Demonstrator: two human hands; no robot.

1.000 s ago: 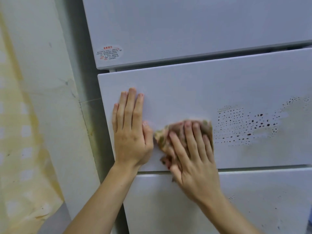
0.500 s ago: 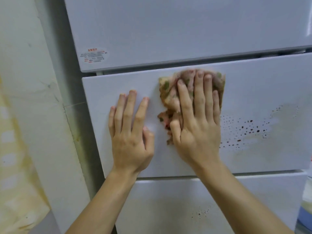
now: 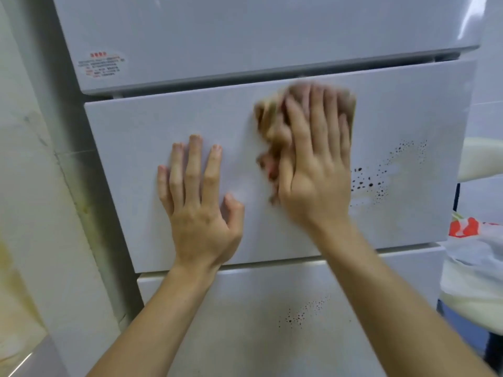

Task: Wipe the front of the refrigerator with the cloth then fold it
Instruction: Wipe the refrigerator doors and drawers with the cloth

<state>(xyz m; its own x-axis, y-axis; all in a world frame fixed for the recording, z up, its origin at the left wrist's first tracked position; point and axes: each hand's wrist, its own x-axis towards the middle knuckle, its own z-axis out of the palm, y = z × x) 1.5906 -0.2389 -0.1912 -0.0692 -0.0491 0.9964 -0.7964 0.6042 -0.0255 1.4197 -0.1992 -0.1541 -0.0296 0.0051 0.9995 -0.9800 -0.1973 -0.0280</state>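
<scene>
- Starting at the left, your left hand (image 3: 201, 202) lies flat on the middle panel (image 3: 130, 137) of the refrigerator (image 3: 245, 28), fingers straight, holding nothing; it only braces.
- Just right of it, your right hand (image 3: 315, 164) presses the cloth (image 3: 268, 126) against the same panel, near its upper edge, with straight fingers. No finger curls around the cloth, which is bunched.
- Further right are dark spots (image 3: 381, 180), with more on the lower panel (image 3: 302, 314). I think the bunched cloth may smear them, or slip from under your flat palm.
</scene>
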